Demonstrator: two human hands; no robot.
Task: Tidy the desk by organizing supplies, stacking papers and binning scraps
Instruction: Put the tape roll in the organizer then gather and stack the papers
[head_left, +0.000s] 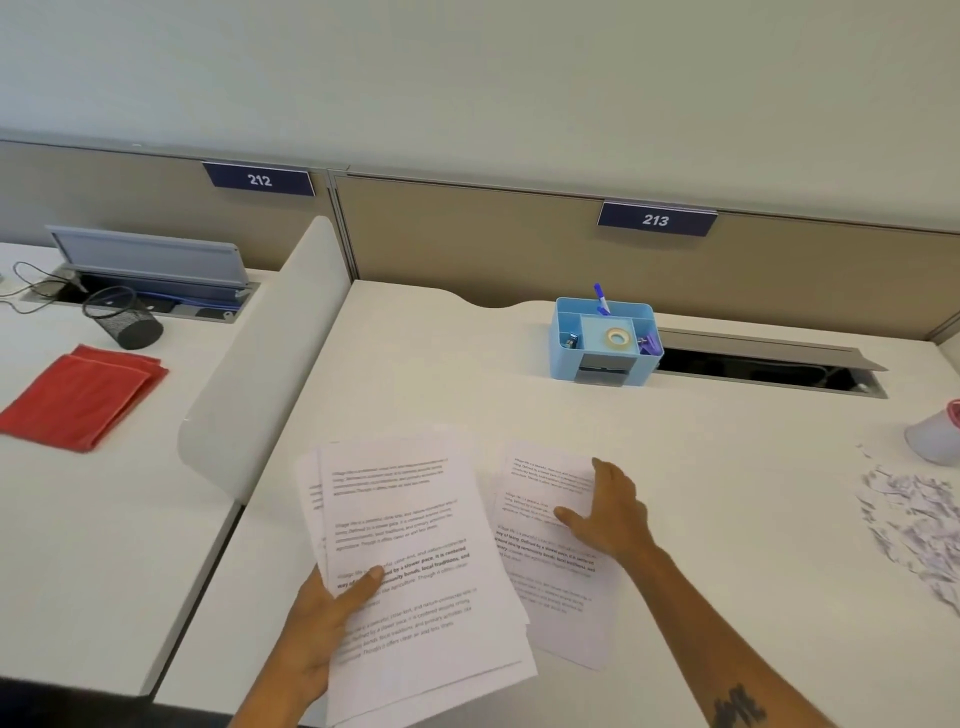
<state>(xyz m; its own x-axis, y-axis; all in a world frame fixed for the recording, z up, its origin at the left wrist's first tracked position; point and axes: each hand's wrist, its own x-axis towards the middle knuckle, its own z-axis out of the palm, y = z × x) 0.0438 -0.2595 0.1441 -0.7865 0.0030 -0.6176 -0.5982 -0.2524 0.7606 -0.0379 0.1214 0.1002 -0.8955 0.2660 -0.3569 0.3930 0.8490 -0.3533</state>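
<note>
Printed sheets being gathered on a smooth white desk (701, 431).

The left hand (317, 629) grips a fanned stack of papers (410, 561) at its lower left edge, thumb pressed on top, the thin matte sheets covered in blocks of black text. The right hand (613, 514) lies flat with fingers spread on loose sheets (550, 566) just beside the stack. Near the right edge of the desk is a ragged heap of paper scraps (914, 525), and past it a rounded white cup (935, 436). At the back stands a light-blue plastic organizer (605, 340), boxy with compartments, holding a tape roll (616, 338) and a blue pen (600, 298). On the neighbouring desk lie a folded red cloth (83, 397) and a tipped black mesh cup (122, 317).
</note>
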